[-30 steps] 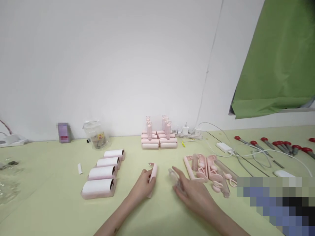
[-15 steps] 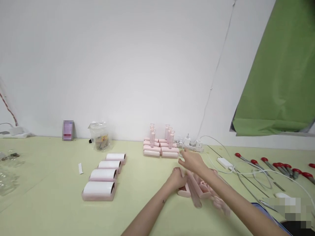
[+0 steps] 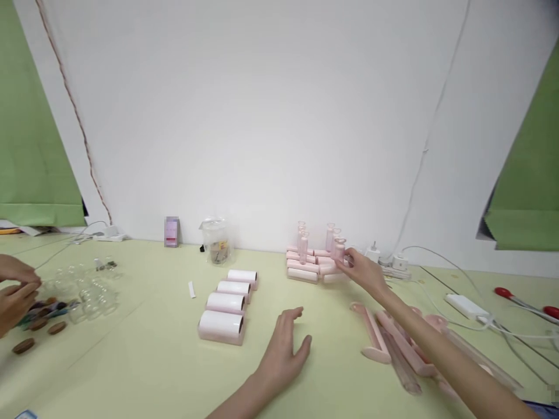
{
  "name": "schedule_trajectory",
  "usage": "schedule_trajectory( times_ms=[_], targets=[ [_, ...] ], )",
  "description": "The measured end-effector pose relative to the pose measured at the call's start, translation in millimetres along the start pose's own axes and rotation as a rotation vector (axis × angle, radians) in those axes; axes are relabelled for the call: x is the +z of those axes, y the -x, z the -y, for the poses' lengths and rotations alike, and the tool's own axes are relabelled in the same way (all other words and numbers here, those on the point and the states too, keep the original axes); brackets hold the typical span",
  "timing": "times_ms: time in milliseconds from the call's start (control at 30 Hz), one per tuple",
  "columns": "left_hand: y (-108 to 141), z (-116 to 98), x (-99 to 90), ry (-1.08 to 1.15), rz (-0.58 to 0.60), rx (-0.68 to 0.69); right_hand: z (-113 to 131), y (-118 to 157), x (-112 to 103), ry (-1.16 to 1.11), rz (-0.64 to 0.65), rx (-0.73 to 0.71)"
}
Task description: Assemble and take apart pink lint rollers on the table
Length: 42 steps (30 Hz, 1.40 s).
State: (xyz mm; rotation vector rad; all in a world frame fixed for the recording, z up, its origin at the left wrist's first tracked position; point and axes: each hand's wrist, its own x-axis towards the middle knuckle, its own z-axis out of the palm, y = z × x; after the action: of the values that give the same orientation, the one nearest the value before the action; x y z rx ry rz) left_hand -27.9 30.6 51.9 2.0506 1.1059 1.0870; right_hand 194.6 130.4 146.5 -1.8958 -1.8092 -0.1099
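Observation:
My right hand [image 3: 365, 272] reaches to the group of pink lint rollers at the wall. Its thumb and fingers close on the nearest right-hand lint roller [image 3: 339, 251], by its short upright handle. Beside it stand other pink lint rollers [image 3: 303, 266], their clear handles pointing up. My left hand [image 3: 286, 346] hovers over the table with fingers apart, holding nothing. To its left, white sticky rolls [image 3: 221, 323] lie in a row in pink half-covers. Under my right forearm is a loose pile of pink roller frames [image 3: 371, 334] and clear covers [image 3: 399, 364], partly hidden.
At the far left, a co-worker's hands [image 3: 17, 297] work near clear glass-like pieces [image 3: 94, 294] and brown discs [image 3: 56, 327]. A clear bag [image 3: 218, 247] and a phone-like box [image 3: 172, 231] stand by the wall. Cables and a white adapter [image 3: 465, 305] lie at right.
The view has turned left. My left hand has left the pile of pink parts and opened. My right hand has closed on a lint roller in the standing group.

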Motion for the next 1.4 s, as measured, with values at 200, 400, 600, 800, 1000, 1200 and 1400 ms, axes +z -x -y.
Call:
schedule_trajectory(
  times_ms=[200, 400, 600, 800, 1000, 1200, 1400],
  targets=[
    [-15, 17, 7.9, 0.176, -0.032, -0.142, 35, 64, -7, -0.182, 0.038, -0.190],
    [-33, 24, 10.5, 0.296, 0.170, -0.144, 43, 87, 16, -0.295, 0.094, -0.166],
    [-34, 34, -0.1, 0.342, 0.153, -0.171, 43, 84, -24, -0.444, -0.106, -0.013],
    [-23, -5, -19.6, 0.886, -0.100, -0.266, 34, 108, -57, -0.711, 0.057, -0.140],
    [9, -37, -15.0, 1.466, 0.407, -0.671, 21, 138, -36, -0.707, 0.419, -0.380],
    [8, -24, -24.5, 1.205, 0.057, -0.629, -21, 139, -44, -0.771, -0.098, 0.042],
    [7, -21, -22.5, 1.045, 0.068, -0.599, -22, 152, -52, -1.010, -0.149, 0.105]
  ],
)
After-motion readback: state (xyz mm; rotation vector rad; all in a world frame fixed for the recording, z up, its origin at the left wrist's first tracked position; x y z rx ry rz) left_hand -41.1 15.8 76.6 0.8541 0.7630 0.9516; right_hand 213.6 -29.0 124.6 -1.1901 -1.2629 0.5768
